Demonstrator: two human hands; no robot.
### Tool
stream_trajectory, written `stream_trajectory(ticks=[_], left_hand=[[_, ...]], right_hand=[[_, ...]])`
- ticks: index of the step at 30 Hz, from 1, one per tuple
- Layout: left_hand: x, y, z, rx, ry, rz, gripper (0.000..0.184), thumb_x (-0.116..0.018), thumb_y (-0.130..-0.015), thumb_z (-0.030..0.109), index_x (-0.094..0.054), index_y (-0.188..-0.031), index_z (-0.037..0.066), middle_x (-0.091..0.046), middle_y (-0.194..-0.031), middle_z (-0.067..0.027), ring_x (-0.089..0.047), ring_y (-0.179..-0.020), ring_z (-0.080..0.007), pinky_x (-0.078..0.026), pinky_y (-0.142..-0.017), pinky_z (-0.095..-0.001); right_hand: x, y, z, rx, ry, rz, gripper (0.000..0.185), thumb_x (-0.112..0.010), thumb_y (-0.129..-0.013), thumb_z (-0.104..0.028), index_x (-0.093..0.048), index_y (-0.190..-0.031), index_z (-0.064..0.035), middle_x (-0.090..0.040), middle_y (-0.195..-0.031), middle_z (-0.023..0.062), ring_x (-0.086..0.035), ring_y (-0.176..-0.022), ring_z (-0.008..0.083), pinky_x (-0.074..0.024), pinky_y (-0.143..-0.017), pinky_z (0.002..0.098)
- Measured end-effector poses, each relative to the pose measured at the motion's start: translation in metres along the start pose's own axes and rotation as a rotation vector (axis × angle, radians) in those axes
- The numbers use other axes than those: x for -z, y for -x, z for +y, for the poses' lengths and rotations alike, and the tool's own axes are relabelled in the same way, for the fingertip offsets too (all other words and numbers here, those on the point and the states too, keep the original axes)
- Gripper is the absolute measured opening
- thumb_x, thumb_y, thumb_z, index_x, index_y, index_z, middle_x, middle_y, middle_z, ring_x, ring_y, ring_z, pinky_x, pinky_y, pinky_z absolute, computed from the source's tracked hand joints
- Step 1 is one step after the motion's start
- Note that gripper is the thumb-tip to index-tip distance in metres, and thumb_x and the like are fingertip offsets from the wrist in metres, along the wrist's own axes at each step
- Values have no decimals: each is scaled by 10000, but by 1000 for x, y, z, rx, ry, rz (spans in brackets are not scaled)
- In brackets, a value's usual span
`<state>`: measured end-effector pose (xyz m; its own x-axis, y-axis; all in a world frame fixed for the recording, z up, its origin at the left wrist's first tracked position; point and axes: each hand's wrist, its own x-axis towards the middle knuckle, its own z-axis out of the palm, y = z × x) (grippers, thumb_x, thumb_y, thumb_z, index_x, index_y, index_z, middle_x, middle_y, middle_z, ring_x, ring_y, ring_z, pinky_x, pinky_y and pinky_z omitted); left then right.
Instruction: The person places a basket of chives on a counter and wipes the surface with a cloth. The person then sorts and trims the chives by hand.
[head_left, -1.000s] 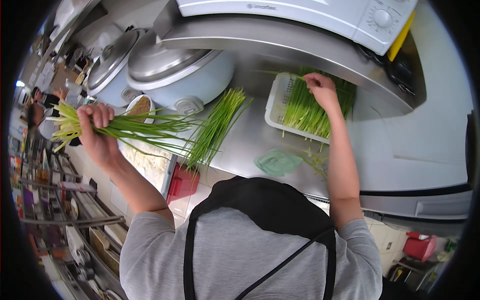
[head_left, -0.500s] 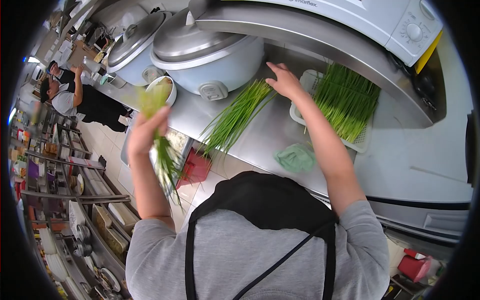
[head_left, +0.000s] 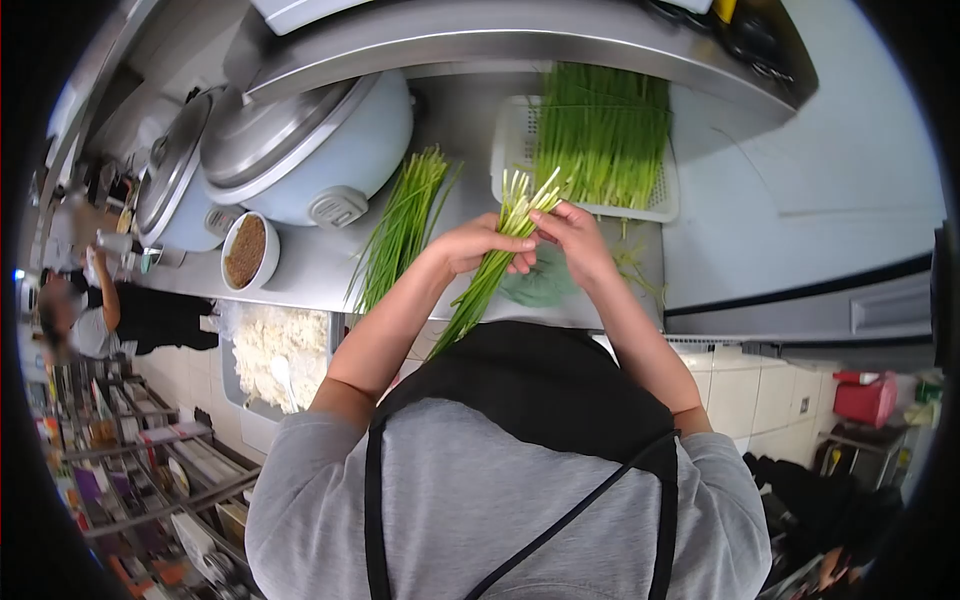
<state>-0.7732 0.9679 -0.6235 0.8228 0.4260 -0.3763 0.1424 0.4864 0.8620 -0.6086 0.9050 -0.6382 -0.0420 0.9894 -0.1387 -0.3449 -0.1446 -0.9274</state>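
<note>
Item 1, held bunch (head_left: 484,287), long green stalks: ctr of frame, in front of the black apron (head_left: 520,370), pale ends up, green ends slanting down-left.

Item 2, L hand (head_left: 485,245): thumb over, fingers under, clamped on the bunch below its pale ends.

Item 3, R hand (head_left: 572,235): thumb & forefinger pinched at the pale ends; we can't tell how many stalks they grip, the tips being small & partly hidden.

Item 4, basket stalks (head_left: 600,140): upper ctr, laid roughly parallel in the white basket (head_left: 515,140), ends near its front rim.

Item 5, counter bunch (head_left: 400,230): left of ctr, loose on the steel counter (head_left: 470,110), untouched by either hand.

Item 6, green plastic (head_left: 540,280): crumpled, just below the hands; loose bits (head_left: 635,270) to its right.

Item 7, surroundings: bowl w/ brown contents (head_left: 246,250) & large cooker (head_left: 360,140), both left; tray of white food (head_left: 275,350), lower left.

Progress: we judge it part-way. Basket stalks look set in order; held bunch is in hand, not yet laid down; counter bunch appears left over.
</note>
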Motion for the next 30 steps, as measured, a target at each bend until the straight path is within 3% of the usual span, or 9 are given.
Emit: stream_trajectory(ticks=[1,8,12,16,21,23,24,26,30], left_hand=[[-2,-6,1,12,-6,-21,249,-616,-776,142,-539,-957,-12,-599,-787,-97,-596,-683,-175,-482,-580,-261],[-8,-30,4,55,13,-21,316,-573,-820,247,-532,-1010,-2,-610,-832,-103,-584,-688,-147,-459,-571,-241],[-2,-37,-2,34,70,2,269,-600,-789,146,-536,-1003,-4,-617,-837,-105,-580,-684,-134,-453,-571,-237],[-3,-38,-5,-16,98,28,240,-608,-744,30,-540,-966,-31,-604,-810,-107,-579,-644,-144,-469,-537,-240],[2,-37,-11,-20,84,85,243,-629,-737,44,-545,-959,-10,-618,-809,-105,-566,-656,-124,-443,-553,-232],[2,-36,-12,-13,82,121,231,-630,-736,44,-548,-945,-12,-618,-804,-105,-562,-651,-121,-441,-545,-229],[1,-36,-12,-20,75,112,224,-630,-736,45,-550,-937,-13,-617,-803,-107,-560,-646,-119,-438,-539,-223],[1,-35,-12,-24,69,105,216,-630,-736,45,-552,-929,-14,-616,-801,-108,-558,-642,-117,-436,-532,-217],[-1,-35,-14,-2,36,82,225,-629,-736,41,-548,-937,-21,-616,-795,-115,-558,-630,-116,-435,-524,-208]], right_hand=[[4,4,-2,3,-64,65,144,-593,-798,-179,-572,-832,-40,-587,-811,7,-527,-708,74,-406,-646,223],[37,20,8,-32,-88,222,208,-582,-805,-160,-582,-995,-75,-580,-858,-3,-522,-759,69,-399,-684,215],[48,21,15,8,-152,190,225,-582,-799,-119,-566,-1016,-59,-578,-865,9,-527,-764,78,-404,-690,213],[51,22,15,29,-165,200,337,-556,-810,-65,-477,-1137,-50,-581,-908,37,-543,-824,109,-435,-739,234],[44,24,15,48,-62,246,410,-566,-792,-41,-434,-1178,-74,-560,-971,51,-524,-877,119,-428,-757,253],[33,27,9,343,416,482,383,-612,-751,-54,-501,-1116,-90,-521,-1033,73,-502,-923,159,-418,-777,278],[34,27,10,340,415,479,383,-612,-751,-54,-501,-1116,-90,-521,-1033,73,-502,-923,159,-418,-777,278],[39,28,11,731,1064,456,285,-651,-705,-70,-586,-982,-84,-488,-1065,86,-481,-954,213,-407,-800,307],[45,29,11,760,1203,451,176,-663,-689,-91,-629,-862,-88,-501,-1044,83,-479,-958,243,-397,-819,331]])
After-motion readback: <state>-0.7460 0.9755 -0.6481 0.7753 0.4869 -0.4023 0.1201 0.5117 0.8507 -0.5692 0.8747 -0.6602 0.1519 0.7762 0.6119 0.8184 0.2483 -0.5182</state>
